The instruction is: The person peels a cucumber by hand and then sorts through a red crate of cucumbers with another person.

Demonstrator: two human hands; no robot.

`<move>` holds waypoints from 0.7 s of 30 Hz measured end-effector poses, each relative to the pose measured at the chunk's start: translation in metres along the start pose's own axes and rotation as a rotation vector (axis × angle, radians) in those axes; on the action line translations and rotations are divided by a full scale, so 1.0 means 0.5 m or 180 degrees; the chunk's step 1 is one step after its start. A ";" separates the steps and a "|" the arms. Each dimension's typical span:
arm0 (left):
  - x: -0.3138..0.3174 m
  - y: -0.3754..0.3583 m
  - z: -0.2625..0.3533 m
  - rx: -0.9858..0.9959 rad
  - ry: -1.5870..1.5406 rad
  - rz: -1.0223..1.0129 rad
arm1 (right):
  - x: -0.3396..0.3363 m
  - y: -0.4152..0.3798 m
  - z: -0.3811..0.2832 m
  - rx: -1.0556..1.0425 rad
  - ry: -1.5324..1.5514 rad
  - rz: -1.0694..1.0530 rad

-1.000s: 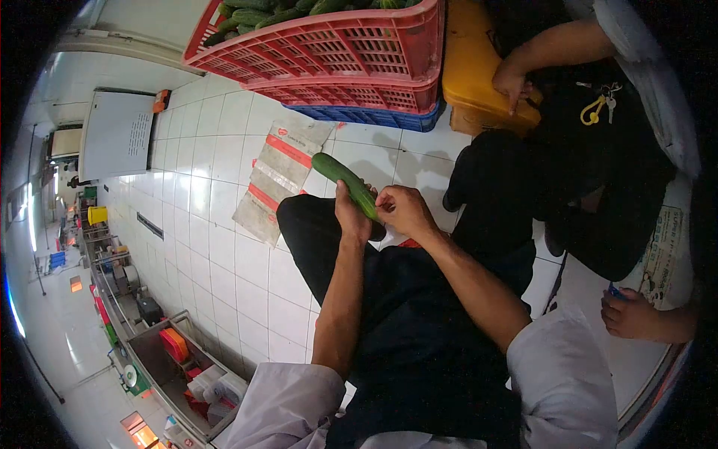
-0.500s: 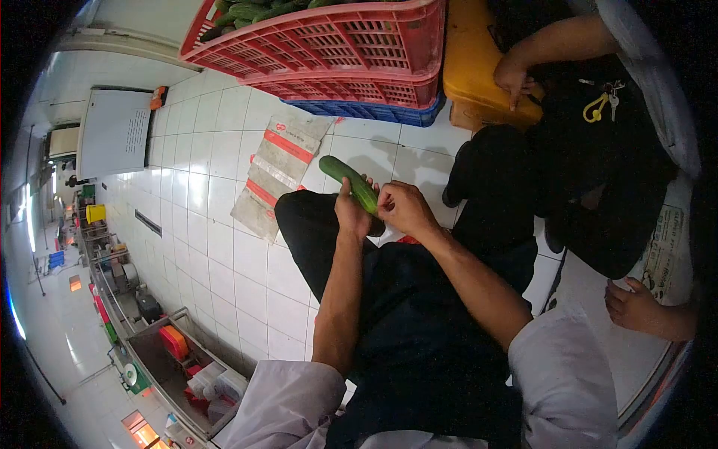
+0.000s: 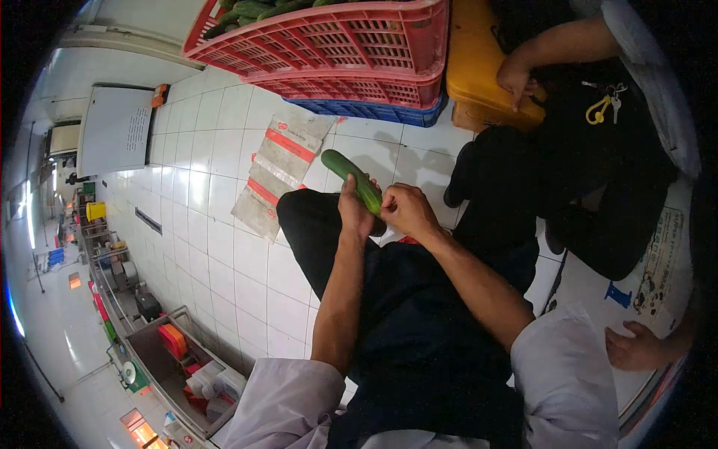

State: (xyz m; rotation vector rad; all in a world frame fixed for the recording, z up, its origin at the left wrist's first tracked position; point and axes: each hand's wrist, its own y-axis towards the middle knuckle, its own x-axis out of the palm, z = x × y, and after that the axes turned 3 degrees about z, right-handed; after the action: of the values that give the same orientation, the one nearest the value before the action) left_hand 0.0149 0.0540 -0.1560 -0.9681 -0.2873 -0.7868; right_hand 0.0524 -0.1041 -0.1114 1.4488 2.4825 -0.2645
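A green cucumber [image 3: 346, 170] is held at a slant above my lap, its far end pointing up and left. My left hand [image 3: 354, 209] wraps round its lower part, with the thumb along the near side. At the cucumber's lower end is my right hand [image 3: 407, 212], its thumb and fingertips pinched together there. Whether something small is between those fingertips cannot be made out. More cucumbers [image 3: 250, 9] lie in the red crate [image 3: 329, 41] at the top.
The red crates stand on a blue crate [image 3: 404, 114], beside a yellow box [image 3: 475, 63]. A co-worker sits at the right, one hand [image 3: 516, 78] on the box, the other [image 3: 636, 346] lower down. Flattened packaging [image 3: 280, 168] lies on the tiles. A metal sink [image 3: 161, 374] is lower left.
The co-worker's lower hand has moved downward, and a small blue piece now shows near it. My hands and the cucumber have barely shifted.
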 end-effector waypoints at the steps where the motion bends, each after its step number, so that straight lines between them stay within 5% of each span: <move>1: 0.000 -0.002 0.001 -0.0028 0.0022 -0.0005 | 0.000 -0.001 -0.001 0.0006 0.0012 -0.0005; 21: 0.061 -0.040 0.022 0.0250 0.0275 -0.0003 | 0.004 -0.004 -0.001 0.0254 0.0008 -0.0033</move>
State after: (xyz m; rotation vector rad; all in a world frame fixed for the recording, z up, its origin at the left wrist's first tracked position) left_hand 0.0230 0.0422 -0.1207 -0.8581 -0.2420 -0.8103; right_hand 0.0495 -0.1030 -0.1114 1.4681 2.5087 -0.3678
